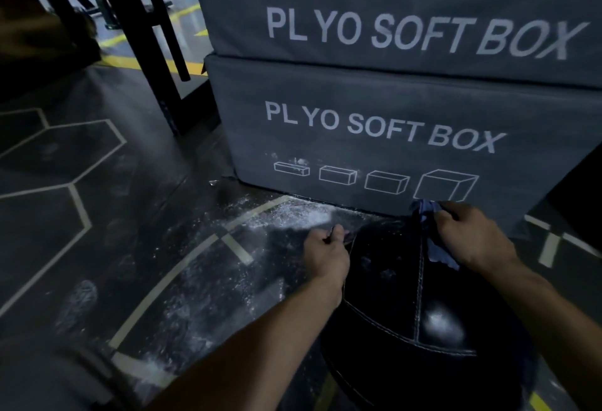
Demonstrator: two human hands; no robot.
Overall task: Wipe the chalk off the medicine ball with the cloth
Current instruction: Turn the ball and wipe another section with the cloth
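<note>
Head view, 1 frame.

Item 1: large black stitched-leather medicine ball [407, 306], on the dark rubber gym floor [97, 215] just in front of the lower plyo box, close to the person. A white chalk patch showed on its near panel, with fainter smudges higher up; wiping judged unfinished.

Item 2: small crumpled blue cloth [433, 241], bunched under the right hand [472, 234], whose fingers curled over it and pressed it to the ball's far upper side, presumably to scrub there.

Item 3: left hand [325, 254], on the ball's upper left edge with fingers curled; probably steadying the ball against rolling. Whether it pinched something small could not be told.

Item 4: 2 stacked dark grey padded boxes [391, 101] lettered "PLYO SOFT BOX", directly behind the ball, likely serving as a backstop.

Item 5: loose white chalk powder [293, 215], scattered over the floor left of the ball.
</note>
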